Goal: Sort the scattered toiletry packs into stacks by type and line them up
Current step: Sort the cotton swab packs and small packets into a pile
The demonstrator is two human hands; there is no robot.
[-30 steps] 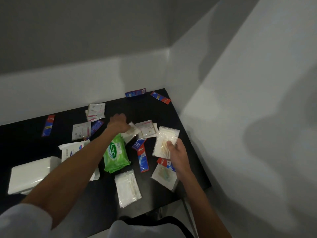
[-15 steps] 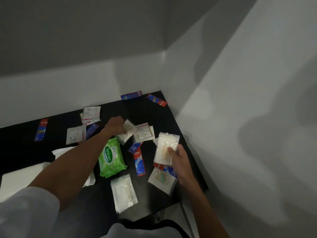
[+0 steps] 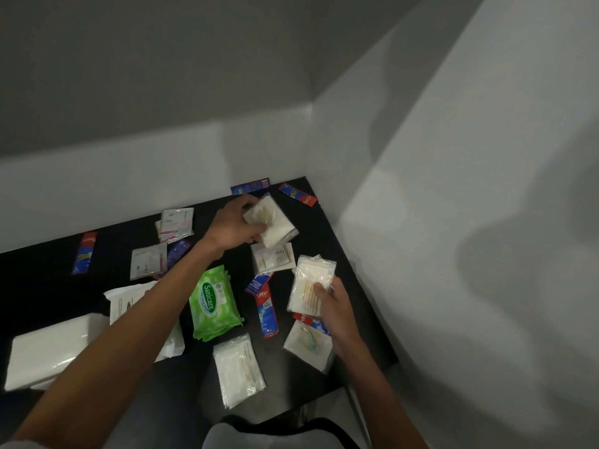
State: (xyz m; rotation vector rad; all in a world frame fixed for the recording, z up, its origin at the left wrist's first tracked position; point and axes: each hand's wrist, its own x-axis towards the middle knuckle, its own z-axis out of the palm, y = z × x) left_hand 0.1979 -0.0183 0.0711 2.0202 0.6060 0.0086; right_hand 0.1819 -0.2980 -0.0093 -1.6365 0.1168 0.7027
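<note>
Step in hand: gathering the clear packs.
- Left hand (image 3: 235,226): fingers curled round a crumpled clear pack (image 3: 275,222), far right over the black table (image 3: 48,286).
- Right hand (image 3: 335,307): thumb pinching a swab pack (image 3: 309,283), near right.
- Next, probably: join the two into one stack, edges squared.

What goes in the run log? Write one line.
stage: sorting, no stacks lined up | left hand: grips white pack | right hand: holds clear zip pack | green wipes pack: flat on black table
</note>
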